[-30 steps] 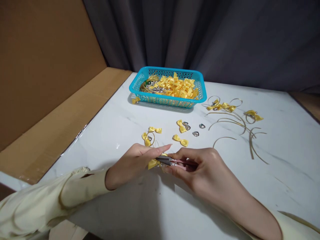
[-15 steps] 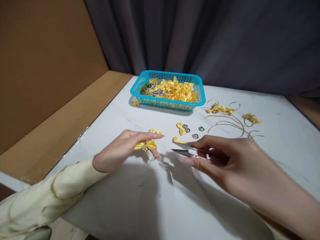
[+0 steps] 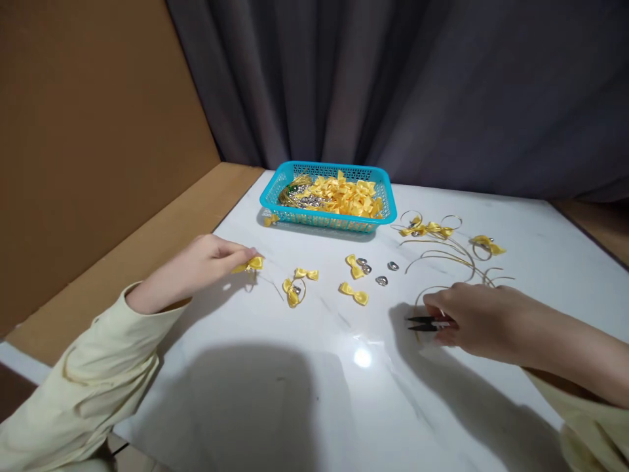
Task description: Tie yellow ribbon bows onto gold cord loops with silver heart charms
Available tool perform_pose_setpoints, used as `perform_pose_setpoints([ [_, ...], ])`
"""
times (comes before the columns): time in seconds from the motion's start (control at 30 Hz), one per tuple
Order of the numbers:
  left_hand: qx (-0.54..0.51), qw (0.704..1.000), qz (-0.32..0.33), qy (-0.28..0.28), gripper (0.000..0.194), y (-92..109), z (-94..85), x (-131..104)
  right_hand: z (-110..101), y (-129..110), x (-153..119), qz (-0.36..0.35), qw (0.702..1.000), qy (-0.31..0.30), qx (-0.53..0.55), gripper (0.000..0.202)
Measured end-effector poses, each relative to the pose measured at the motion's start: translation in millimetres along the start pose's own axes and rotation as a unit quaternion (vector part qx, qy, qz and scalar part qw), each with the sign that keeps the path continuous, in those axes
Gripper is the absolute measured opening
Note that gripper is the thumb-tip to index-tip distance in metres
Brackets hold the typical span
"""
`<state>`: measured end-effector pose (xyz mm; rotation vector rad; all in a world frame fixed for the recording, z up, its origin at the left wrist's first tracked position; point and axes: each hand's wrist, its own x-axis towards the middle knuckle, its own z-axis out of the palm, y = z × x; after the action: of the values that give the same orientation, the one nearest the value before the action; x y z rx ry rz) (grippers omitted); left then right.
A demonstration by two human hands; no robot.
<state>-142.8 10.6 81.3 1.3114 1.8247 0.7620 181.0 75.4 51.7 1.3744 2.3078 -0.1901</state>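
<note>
My left hand is closed on a yellow ribbon bow at the table's left side; a thin cord trails from it. Just right of that hand lies another yellow bow with a cord loop and a silver piece. In my right hand are small dark-bladed thread snips, held low over the right of the table with the blades pointing left and slightly apart. A gold cord curves beside them. Between my hands lie loose yellow bows and several silver heart-shaped pieces.
A blue plastic basket at the back holds many yellow bows, silver pieces and a bundle of gold cord. Looped bows and loose cords lie at the right. Brown cardboard stands left; a dark curtain hangs behind.
My left hand has moved left with a bow, and a looped bow now lies uncovered where it was. My right hand has carried the snips right, away from the middle.
</note>
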Motion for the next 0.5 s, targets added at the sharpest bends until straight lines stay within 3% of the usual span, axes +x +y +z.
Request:
perform_pose_setpoints([
  [0.1,0.059,0.998,0.013,-0.022,0.022,7,3.0,-6,5,5,4,-0.036,0.999,-0.004,0.041,0.006],
  [0.2,0.045,0.996,0.031,-0.065,0.029,11,10.0,-12,-2,-5,1,-0.084,0.991,-0.009,0.102,0.007],
  [0.33,0.016,0.992,0.061,-0.113,0.032,11,21.2,-20,-22,-39,-13,-0.178,0.944,0.086,0.262,0.022],
  [0.5,0.004,0.994,0.053,-0.099,0.032,8,30.8,-26,-39,-82,-22,-0.183,0.895,0.141,0.381,0.025],
])
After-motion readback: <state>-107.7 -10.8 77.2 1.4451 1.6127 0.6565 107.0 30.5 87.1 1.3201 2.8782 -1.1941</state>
